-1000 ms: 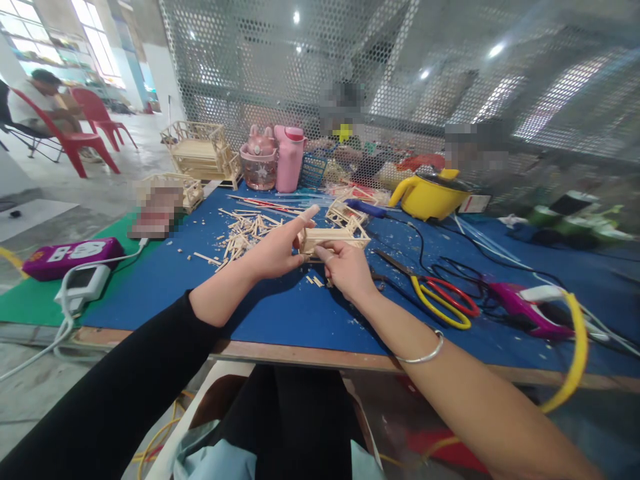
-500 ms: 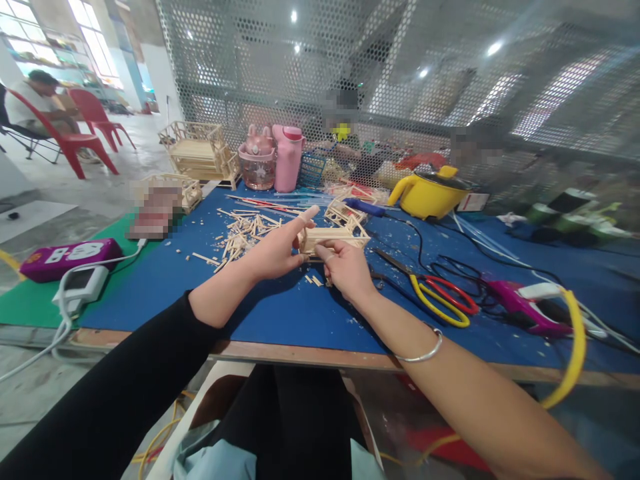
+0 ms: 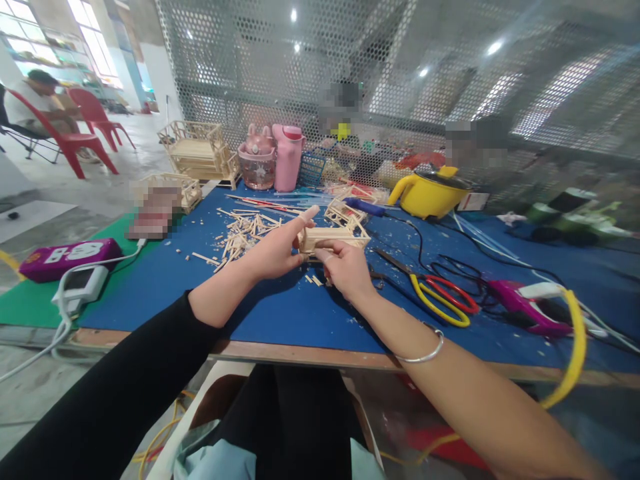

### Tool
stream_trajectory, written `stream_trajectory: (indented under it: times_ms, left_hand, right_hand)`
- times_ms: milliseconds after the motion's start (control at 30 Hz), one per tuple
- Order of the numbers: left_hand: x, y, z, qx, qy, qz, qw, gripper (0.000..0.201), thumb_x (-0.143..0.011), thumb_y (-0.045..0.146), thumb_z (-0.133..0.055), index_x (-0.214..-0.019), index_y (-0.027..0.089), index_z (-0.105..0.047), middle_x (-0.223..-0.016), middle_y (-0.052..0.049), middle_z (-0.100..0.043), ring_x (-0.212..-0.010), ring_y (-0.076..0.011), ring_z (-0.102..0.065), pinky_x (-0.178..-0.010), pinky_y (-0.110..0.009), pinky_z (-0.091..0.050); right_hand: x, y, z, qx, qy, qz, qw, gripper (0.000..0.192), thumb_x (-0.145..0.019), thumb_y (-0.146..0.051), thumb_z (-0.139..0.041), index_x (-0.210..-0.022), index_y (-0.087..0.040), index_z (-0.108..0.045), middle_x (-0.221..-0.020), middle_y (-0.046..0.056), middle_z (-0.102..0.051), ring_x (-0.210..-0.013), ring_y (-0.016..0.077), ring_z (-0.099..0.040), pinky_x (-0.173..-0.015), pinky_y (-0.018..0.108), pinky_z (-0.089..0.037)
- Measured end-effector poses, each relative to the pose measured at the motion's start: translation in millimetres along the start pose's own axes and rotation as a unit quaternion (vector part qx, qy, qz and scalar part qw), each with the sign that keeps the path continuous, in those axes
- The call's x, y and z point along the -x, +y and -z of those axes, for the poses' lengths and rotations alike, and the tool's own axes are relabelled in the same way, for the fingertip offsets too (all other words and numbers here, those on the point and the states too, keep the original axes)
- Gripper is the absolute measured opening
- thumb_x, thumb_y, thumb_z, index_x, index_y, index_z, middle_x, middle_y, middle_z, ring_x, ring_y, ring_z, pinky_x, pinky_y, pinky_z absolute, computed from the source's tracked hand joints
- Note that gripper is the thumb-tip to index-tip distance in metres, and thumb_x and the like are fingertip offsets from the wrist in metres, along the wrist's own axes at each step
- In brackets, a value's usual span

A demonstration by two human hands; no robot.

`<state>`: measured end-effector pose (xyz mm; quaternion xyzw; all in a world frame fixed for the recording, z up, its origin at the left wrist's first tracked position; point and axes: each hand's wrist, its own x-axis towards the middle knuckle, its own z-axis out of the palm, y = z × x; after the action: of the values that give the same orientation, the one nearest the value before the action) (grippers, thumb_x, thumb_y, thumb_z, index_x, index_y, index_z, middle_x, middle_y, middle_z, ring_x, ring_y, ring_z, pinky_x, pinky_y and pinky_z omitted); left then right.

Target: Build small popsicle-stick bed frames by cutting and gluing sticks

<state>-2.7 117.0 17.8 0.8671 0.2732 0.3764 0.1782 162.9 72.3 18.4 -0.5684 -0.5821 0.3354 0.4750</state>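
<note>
Assembly step on a small wooden stick frame, held just above the blue table, mid-scene. Left hand pinches the frame's left end, index finger extended. Right hand grips its near edge from below, fingers curled. Next move likely needs steady alignment. Loose sticks lie left; scissors right.

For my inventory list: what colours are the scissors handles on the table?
The scissors handles are yellow and red, seen in the head view.
</note>
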Motion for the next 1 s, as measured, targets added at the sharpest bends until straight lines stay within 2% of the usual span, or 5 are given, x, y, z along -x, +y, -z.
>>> stream_trajectory:
  times_ms: [267,500,800,1000]
  left_hand:
    - [-0.3,2.2,0.0,0.005,-0.003,0.005,1.0,0.094,-0.066,0.004,-0.056,-0.148,0.024,-0.016,-0.13,-0.012,-0.055,-0.077,-0.0113,-0.056,-0.076,-0.029,-0.049]
    - [-0.1,4.7,0.6,0.012,-0.009,0.02,1.0,0.093,-0.066,0.002,-0.055,-0.148,0.022,-0.016,-0.131,-0.013,-0.054,-0.078,-0.011,-0.055,-0.076,-0.028,-0.049]
    - [0.8,2.5,0.6,-0.005,-0.004,-0.002,1.0,0.092,-0.068,0.006,-0.056,-0.149,0.023,-0.014,-0.131,-0.013,-0.054,-0.076,-0.011,-0.055,-0.077,-0.03,-0.049]
    - [1.1,4.0,2.2,-0.012,-0.012,0.004,1.0,0.092,-0.069,0.007,-0.056,-0.149,0.022,-0.013,-0.133,-0.013,-0.052,-0.077,-0.0117,-0.055,-0.075,-0.03,-0.05]
  right_hand:
    - [-2.9,1.7,-0.9,0.034,-0.003,0.023,0.999,0.028,-0.073,-0.038,-0.062,-0.085,-0.014,-0.069,-0.042,-0.006,-0.048,-0.035,0.009,-0.039,-0.039,0.023,-0.03]
    - [-4.4,6.6,1.2,0.095,0.006,0.078,0.992,0.028,-0.076,-0.039,-0.059,-0.083,-0.014,-0.071,-0.047,-0.002,-0.056,-0.045,0.0125,-0.048,-0.05,0.025,-0.038]
    - [-5.2,9.0,3.6,0.141,0.004,0.102,0.985,0.025,-0.078,-0.038,-0.056,-0.082,-0.017,-0.071,-0.045,-0.003,-0.052,-0.044,0.0129,-0.046,-0.048,0.025,-0.034]
    - [-4.6,7.3,4.9,0.171,0.018,0.121,0.978,0.024,-0.074,-0.031,-0.057,-0.085,-0.017,-0.074,-0.052,-0.002,-0.057,-0.049,0.012,-0.047,-0.052,0.024,-0.035]
